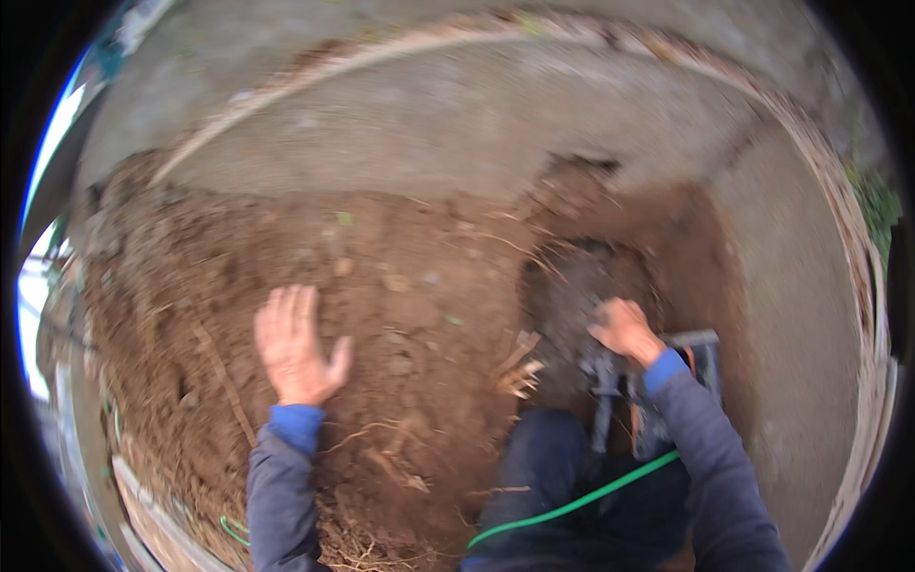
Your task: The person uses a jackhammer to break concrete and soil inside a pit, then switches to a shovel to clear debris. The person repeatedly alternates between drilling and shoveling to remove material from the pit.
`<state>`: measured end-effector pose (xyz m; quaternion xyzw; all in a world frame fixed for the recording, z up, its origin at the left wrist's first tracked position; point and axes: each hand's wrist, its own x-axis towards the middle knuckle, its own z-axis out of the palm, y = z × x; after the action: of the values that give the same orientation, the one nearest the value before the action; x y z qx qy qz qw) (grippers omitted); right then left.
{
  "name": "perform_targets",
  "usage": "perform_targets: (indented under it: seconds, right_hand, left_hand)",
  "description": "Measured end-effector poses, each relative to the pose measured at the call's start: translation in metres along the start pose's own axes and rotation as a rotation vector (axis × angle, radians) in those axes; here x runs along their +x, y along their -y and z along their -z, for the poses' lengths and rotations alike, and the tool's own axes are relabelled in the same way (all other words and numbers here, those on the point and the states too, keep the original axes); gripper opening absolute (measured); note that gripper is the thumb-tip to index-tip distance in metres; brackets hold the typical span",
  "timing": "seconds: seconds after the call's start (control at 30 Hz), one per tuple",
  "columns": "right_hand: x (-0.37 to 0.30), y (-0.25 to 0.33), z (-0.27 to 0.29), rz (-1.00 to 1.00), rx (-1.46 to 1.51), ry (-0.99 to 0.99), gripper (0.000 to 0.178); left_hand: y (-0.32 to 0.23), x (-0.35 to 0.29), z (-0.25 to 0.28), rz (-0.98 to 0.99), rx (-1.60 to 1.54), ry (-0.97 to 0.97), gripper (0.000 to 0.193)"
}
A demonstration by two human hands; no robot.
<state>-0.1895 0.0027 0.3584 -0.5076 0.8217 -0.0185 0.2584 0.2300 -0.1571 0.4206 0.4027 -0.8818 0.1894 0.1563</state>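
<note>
My left hand (300, 345) is open, fingers up and thumb spread, over or on the loose brown soil (381, 329). My right hand (626, 329) is closed above a dug-out hollow (562, 310); what its curled fingers hold, if anything, is hidden and blurred. Just below it, beside my knees, stands a grey and black tool or frame (651, 429) with metal bars and an orange part. My sleeve and leg partly cover it, so its kind is unclear. A green cord (572, 505) runs across my legs.
Concrete walls (457, 129) enclose the pit at the back and right. Broken roots (521, 377) stick out at the hollow's edge; more roots (381, 467) lie in the soil near my left forearm. Green plants (872, 205) grow beyond the right wall.
</note>
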Motion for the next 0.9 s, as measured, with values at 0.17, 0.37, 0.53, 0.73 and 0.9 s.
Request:
perform_targets:
  seconds: [0.17,0.37,0.53,0.73,0.9]
  right_hand:
    - [0.039,-0.078,-0.077,-0.207,0.103,0.036,0.043]
    - [0.124,-0.086,-0.153,-0.484,0.287,0.139,0.069]
    - [0.150,-0.084,-0.188,-0.708,0.350,0.002,0.104]
    - [0.140,-0.057,-0.229,-0.670,0.385,-0.048,0.104]
    - [0.122,-0.060,-0.246,-0.330,0.281,-0.068,0.084]
  left_hand:
    - [-0.003,0.001,-0.006,-0.007,0.084,0.051,0.083]
    - [0.000,0.004,-0.009,-0.060,0.147,0.099,0.083]
    - [0.001,0.004,-0.010,-0.068,0.185,0.125,0.084]
    - [0.001,0.004,-0.011,-0.084,0.218,0.124,0.083]
    - [-0.007,0.009,-0.013,-0.121,0.206,0.081,0.081]
